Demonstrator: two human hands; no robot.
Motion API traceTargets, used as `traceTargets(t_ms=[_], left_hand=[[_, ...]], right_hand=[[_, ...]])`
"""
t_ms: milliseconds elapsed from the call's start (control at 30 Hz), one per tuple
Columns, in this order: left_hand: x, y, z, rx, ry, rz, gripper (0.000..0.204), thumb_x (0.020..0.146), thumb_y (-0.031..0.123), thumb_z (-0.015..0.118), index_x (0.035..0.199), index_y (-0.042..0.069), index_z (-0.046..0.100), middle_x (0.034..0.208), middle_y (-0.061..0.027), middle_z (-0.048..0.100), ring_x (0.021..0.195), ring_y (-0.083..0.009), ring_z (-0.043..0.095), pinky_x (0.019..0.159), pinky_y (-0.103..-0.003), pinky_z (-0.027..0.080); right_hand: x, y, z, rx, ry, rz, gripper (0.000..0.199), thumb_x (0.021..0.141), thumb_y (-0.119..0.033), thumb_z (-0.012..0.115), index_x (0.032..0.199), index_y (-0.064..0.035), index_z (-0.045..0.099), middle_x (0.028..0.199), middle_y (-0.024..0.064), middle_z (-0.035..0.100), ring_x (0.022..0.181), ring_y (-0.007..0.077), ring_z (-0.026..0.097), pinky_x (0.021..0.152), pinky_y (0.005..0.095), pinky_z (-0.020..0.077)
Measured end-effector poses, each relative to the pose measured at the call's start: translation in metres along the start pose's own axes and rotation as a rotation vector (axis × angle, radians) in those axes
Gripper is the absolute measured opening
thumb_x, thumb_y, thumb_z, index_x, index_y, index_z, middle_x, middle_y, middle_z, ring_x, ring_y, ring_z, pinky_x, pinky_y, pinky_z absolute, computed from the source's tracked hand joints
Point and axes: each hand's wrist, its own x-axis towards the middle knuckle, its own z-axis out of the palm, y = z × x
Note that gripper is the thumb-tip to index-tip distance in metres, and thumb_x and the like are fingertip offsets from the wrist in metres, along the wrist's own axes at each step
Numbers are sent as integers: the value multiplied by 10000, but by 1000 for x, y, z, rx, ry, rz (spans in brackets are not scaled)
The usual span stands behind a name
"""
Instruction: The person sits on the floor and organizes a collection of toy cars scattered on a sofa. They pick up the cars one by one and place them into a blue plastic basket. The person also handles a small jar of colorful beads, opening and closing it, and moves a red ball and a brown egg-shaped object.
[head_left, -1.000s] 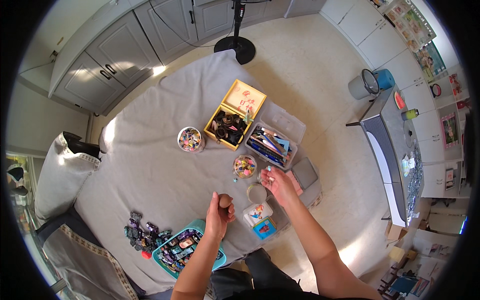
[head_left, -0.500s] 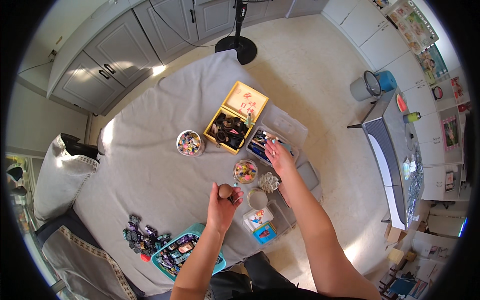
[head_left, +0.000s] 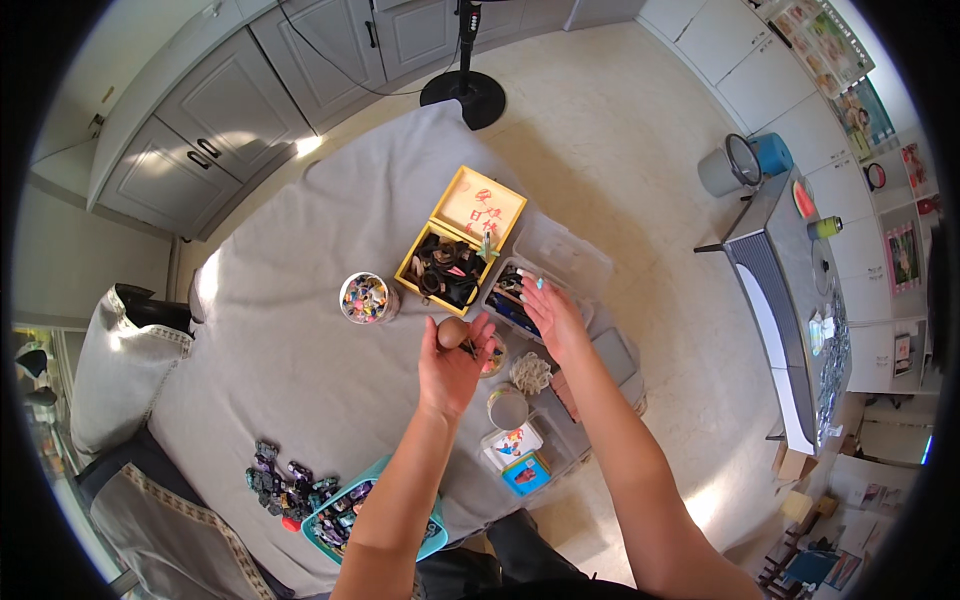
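Note:
My left hand (head_left: 452,378) is held palm up over the bed, its fingers curled about a smooth brown ball-like thing (head_left: 452,332). Something small and dark lies beside the ball, too small to name. Behind those fingers a round tub of colourful small pieces (head_left: 492,358) is partly hidden. My right hand (head_left: 556,318) has its fingers stretched out, above the near edge of a clear plastic box (head_left: 508,318) of pens and stick-like things. Small blue-green spots show at its fingertips. Just beyond both hands stands a yellow box (head_left: 402,278) with its lid up, full of dark hair ties.
A white tub of small pieces (head_left: 366,298) stands left. Nearer are a bundle of pale loops (head_left: 531,372), a round-lidded jar (head_left: 508,408) and a clear tray with cards (head_left: 526,472). A teal basket of toy cars (head_left: 436,540) sits by my left forearm, dark toys (head_left: 283,485) beside it.
My left hand has moved forward with the brown ball and now covers part of the round tub. My right hand has turned and come slightly nearer the left. The view has shifted a little.

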Motion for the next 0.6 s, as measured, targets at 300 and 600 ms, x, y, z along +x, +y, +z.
traceTargets(t_ms=[300,600], left_hand=[[38,-2,2,38,15,-3,566,979,537,425,1070,0,580,1241,-215,585,1136,-351,552,971,-453,441],[72,34,-3,174,120,116,566,950,589,462,1195,87,552,1279,-111,566,1251,-302,434,1111,-453,259]], right_hand=[[-30,4,-29,112,31,40,251,965,-277,598,1137,-98,561,1336,109,573,1254,228,510,1027,394,425],[-28,4,-38,119,13,28,273,960,-287,607,1150,-93,576,1301,103,597,1215,222,536,992,384,445]])
